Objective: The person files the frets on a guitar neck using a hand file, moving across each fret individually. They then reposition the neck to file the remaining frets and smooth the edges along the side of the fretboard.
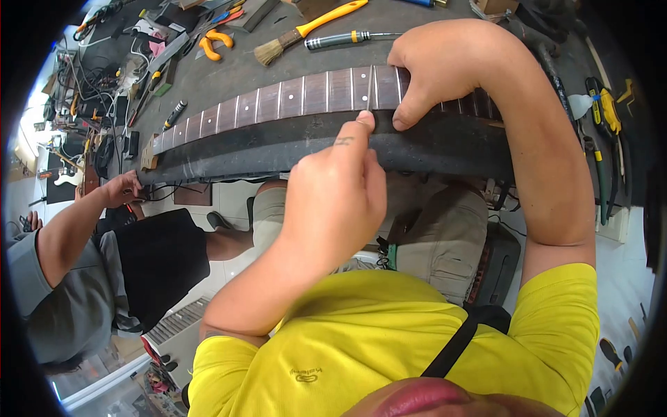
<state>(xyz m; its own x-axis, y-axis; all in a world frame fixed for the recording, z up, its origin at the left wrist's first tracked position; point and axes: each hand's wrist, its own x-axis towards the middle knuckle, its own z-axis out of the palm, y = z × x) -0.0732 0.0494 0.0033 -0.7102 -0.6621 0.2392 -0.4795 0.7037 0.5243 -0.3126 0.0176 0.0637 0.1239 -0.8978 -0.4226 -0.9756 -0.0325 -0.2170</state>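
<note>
The left hand (340, 187), nearest the camera, pinches something unseen against the guitar neck's (278, 104) near side. The right hand (438, 66) clamps over the fretboard. The neck lies along the workbench's (229, 73) near edge: stiff, probably light, best gripped by its sides.

On my table (229, 76) lie a yellow-handled brush (306, 29), a screwdriver (344, 39) just beside it and orange pliers (214, 43); a co-worker's hand (121, 189) rests at its edge.
</note>
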